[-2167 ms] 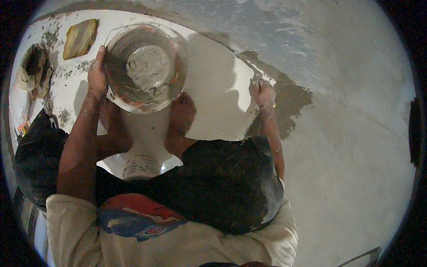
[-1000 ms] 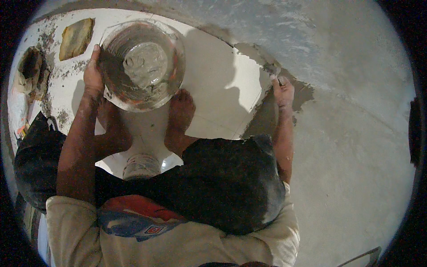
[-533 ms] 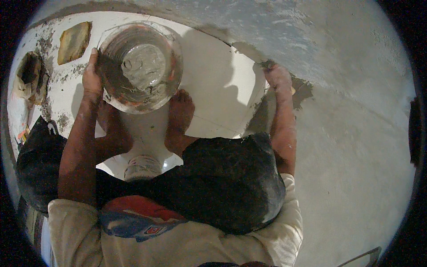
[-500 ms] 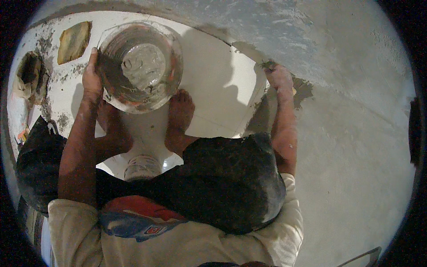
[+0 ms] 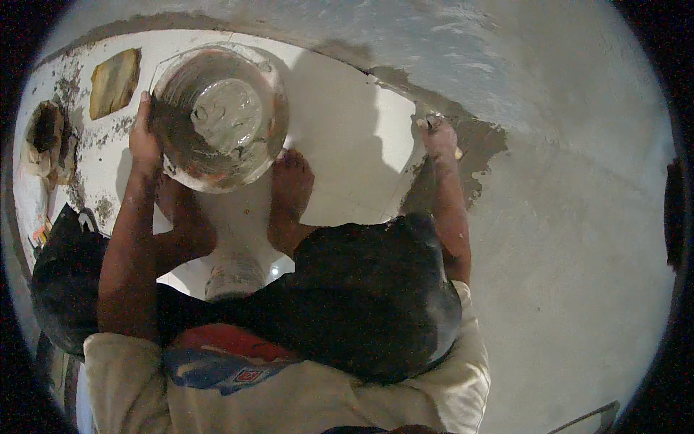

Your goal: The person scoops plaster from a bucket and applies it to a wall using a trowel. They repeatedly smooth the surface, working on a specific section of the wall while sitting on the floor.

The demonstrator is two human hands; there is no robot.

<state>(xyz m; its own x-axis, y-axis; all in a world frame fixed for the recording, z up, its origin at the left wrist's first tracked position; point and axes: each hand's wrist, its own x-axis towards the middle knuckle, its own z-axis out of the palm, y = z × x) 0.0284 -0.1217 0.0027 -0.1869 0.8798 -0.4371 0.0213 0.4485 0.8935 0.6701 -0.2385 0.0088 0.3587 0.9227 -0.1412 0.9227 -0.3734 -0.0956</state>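
Grey wet mix (image 5: 228, 114) sits in the bottom of a round bucket (image 5: 177, 108), between ten and eleven o'clock, its inner walls smeared with the same paste. The left hand (image 5: 146, 148) holds the bucket at its nine-o'clock side, thumb along the rim, the other fingers mostly out of sight. Toward half past one, the right hand (image 5: 439, 139) is closed round a small hand tool (image 5: 458, 153); a pale bit of handle shows at the heel of the fist, and the working end is too small to make out. That fist is close by a dark damp patch (image 5: 488, 148) on the grey cement surface (image 5: 571, 275), near its seam with the white floor (image 5: 332, 173).

To work well here, I judge, the tool wants a low, steady angle and even pressure, drawn along the seam rather than dabbed, so the patch's ragged three-o'clock edge feathers out without ridges. Small loads should suit the seam better than heaped ones. A firm left hold matters too: the bucket is just beyond the bare feet (image 5: 293, 173), and tipping toward six o'clock could spill paste on them. Grit like the dark crumbs (image 5: 69, 81) near ten o'clock is best kept out of the mix.
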